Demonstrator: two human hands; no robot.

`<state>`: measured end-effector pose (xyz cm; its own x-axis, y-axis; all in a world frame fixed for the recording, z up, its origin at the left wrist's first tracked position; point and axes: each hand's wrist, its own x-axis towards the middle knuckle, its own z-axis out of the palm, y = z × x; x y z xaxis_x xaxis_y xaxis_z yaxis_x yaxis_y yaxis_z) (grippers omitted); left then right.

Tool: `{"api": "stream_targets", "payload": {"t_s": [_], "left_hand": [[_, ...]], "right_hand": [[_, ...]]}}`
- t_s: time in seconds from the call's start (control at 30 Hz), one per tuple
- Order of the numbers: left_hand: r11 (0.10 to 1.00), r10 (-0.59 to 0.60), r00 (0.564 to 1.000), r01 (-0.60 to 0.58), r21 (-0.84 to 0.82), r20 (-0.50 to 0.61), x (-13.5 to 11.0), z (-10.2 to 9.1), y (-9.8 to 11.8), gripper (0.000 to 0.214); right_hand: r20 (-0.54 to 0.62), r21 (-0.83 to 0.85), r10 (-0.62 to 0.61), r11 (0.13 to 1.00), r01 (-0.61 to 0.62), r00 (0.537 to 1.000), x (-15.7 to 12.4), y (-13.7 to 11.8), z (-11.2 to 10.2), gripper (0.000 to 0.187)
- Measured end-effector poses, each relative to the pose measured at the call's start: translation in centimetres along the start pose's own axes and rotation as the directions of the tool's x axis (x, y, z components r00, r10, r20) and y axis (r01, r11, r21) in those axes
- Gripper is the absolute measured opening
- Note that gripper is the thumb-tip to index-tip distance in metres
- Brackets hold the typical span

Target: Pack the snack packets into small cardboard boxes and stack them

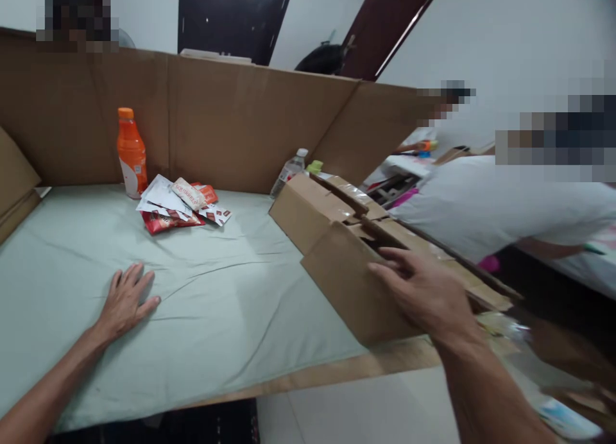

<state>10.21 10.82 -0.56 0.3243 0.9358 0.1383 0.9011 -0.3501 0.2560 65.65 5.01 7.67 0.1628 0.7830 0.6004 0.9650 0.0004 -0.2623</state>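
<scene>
Yr L forearm [52, 380] (8 o'clock) and R forearm [486, 386] (4 o'clock) lie nearest the cam. From the left: yr L hand [124, 303], 8 o'clock, rests palm down on the pale green cloth [231, 328], fingers spread, nothing held. Beyond it, approx. 10 o'clock, stands 1 orange bottle [132, 158], upright; just beside it, at 9, is 1 pile of packets [180, 203], approx. 5 showing, but overlaps hide the exact no. Near 12 there's 1 clear bottle [290, 171], then 1 yellow-green cap [314, 167], partly hidden by the cardboard box [317, 213]. That's 1 box, running from centre to 4 o'clock along the cloth's R side, w/ 2 panels facing you. Yr R hand [428, 290], at 4, is at the nearer panel [346, 290], some fingertips hidden; can't tell if it's pinching. Step in hand, I'd judge: handling the box w/ yr R while yr L rests; shifting it'd call for a sure hold on that panel. At 3 o'clock: 1 co-worker [481, 200], white top.
</scene>
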Motion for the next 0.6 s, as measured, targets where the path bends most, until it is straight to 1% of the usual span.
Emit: {"api": "stream_targets", "payload": {"t_s": [0.07, 0.1, 0.13, 0.2, 0.27, 0.3, 0.37, 0.4, 0.43, 0.47, 0.5, 0.53, 0.6], "left_hand": [[0.999, -0.011, 1.0, 0.01, -0.05, -0.02, -0.3, -0.5, -0.4, 0.061], [0.997, -0.012, 1.0, 0.01, -0.076, -0.027, -0.5, -0.9, -0.5, 0.065], [0.995, -0.011, 0.999, 0.008, -0.098, -0.032, -0.8, -1.4, -0.5, 0.07], [0.985, 0.012, 0.999, -0.019, -0.169, -0.041, -1.6, -2.6, -0.4, 0.079], [0.95, 0.06, 0.997, -0.072, -0.304, -0.046, -2.4, -3.9, -0.2, 0.092], [0.916, 0.09, 0.995, -0.1, -0.388, -0.044, -2.9, -4.5, 0.0, 0.1], [0.823, 0.144, 0.989, -0.137, -0.551, -0.031, -3.5, -5.5, 0.2, 0.118], [0.777, 0.167, 0.986, -0.143, -0.613, -0.018, -3.7, -5.8, 0.3, 0.127], [0.729, 0.188, 0.982, -0.141, -0.67, -0.002, -3.9, -6.0, 0.2, 0.133], [0.679, 0.208, 0.978, -0.131, -0.723, 0.019, -4.1, -6.1, 0.2, 0.139], [0.628, 0.222, 0.974, -0.108, -0.771, 0.044, -4.3, -6.1, 0.1, 0.142], [0.581, 0.229, 0.971, -0.076, -0.811, 0.073, -4.4, -6.0, -0.1, 0.144], [0.504, 0.222, 0.967, -0.003, -0.864, 0.126, -4.7, -5.6, -0.3, 0.143]], "right_hand": [[0.015, 0.032, -0.018, 0.999, 0.018, 1.0, 0.1, -4.0, -0.2, 0.028], [0.04, 0.053, -0.049, 0.997, 0.047, 0.998, 0.2, -6.3, -0.5, 0.027], [0.073, 0.1, -0.112, 0.989, 0.105, 0.991, 0.2, -8.6, -0.9, 0.027], [0.129, 0.213, -0.268, 0.948, 0.238, 0.955, 0.1, -13.4, -1.7, 0.024], [0.129, 0.313, -0.433, 0.871, 0.378, 0.892, -0.5, -17.9, -2.4, 0.02], [0.107, 0.357, -0.518, 0.817, 0.453, 0.849, -1.0, -20.0, -2.7, 0.019], [0.053, 0.443, -0.668, 0.682, 0.582, 0.742, -2.1, -23.7, -3.2, 0.018], [0.036, 0.491, -0.724, 0.613, 0.619, 0.689, -2.6, -25.2, -3.5, 0.017], [0.038, 0.541, -0.763, 0.558, 0.629, 0.645, -3.1, -26.4, -3.9, 0.019], [0.056, 0.593, -0.788, 0.521, 0.615, 0.613, -3.4, -27.3, -4.3, 0.021], [0.082, 0.642, -0.799, 0.5, 0.582, 0.595, -3.6, -27.9, -4.7, 0.024], [0.121, 0.682, -0.8, 0.498, 0.536, 0.588, -3.5, -28.1, -5.1, 0.027], [0.221, 0.734, -0.785, 0.524, 0.431, 0.579, -2.7, -28.1, -5.7, 0.027]]}}
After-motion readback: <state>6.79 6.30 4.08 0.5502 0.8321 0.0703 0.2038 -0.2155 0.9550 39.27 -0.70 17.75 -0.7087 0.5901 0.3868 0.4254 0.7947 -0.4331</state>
